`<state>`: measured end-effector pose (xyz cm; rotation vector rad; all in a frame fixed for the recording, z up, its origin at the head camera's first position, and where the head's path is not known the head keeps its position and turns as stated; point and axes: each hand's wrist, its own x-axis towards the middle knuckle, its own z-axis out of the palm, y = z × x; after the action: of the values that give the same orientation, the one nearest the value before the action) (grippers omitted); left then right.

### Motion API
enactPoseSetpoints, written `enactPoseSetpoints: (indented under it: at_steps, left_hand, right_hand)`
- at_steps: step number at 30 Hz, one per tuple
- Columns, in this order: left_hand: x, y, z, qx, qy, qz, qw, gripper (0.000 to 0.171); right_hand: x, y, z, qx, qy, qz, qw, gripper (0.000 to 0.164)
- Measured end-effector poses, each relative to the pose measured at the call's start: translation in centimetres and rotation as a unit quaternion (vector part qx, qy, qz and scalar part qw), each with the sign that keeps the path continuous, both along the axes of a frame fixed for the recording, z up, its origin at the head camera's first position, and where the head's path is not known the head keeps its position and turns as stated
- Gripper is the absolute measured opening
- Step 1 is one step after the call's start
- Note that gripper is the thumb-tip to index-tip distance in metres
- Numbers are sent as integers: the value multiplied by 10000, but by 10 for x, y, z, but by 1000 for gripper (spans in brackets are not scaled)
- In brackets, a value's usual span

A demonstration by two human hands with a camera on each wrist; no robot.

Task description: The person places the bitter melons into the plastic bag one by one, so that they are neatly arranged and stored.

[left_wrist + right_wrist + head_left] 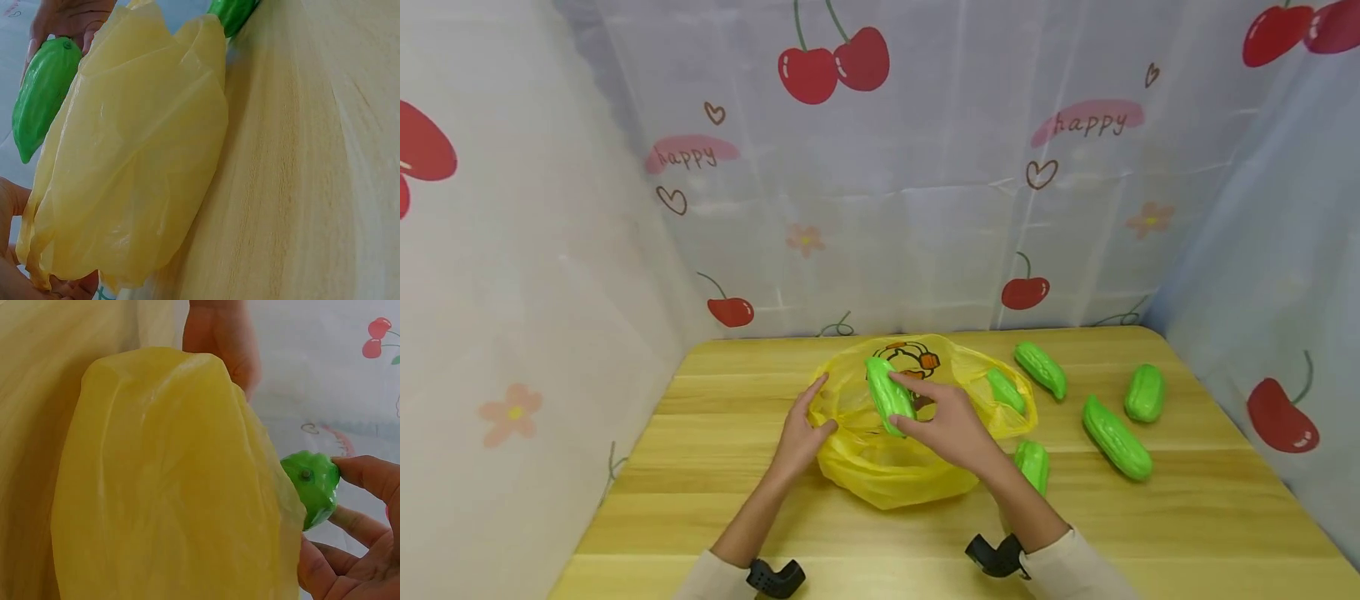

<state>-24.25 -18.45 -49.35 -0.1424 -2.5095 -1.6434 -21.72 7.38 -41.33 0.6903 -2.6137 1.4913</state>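
My right hand [951, 423] pinches a bright green, ridged toy bitter melon [887, 393] between thumb and fingers, over the mouth of a yellow plastic bag [895, 483]. In the left wrist view this bitter melon [45, 94] tapers to a point; the right wrist view shows its stem end. My left hand [800, 433] holds the bag's left rim, fingers outside and thumb toward the opening. The bag's side hides part of that hand in the left wrist view. Another bitter melon [1004, 392] shows within the bag's right rim; I cannot tell whether it lies inside.
Several more bitter melons lie on the wooden table [730, 417] right of the bag, one [1032, 467] close to my right forearm. Others are a long one [1116, 439], a short one [1146, 393] and one farther back [1041, 369]. A cherry-print curtain [910, 208] borders the table.
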Motion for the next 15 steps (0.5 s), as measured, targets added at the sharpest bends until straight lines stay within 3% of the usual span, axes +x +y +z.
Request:
enactPoseSetpoints:
  at_steps: [6,15]
  left_hand:
    - [1,2,1,-29,0,-58,10000,79]
    - [2,0,0,-17,-58,2,10000,78]
  right_hand:
    - [-5,-14,-12,-183,-149,-140,9996,57]
    - [-18,-37,-29,-512,-330,-15,9981,56]
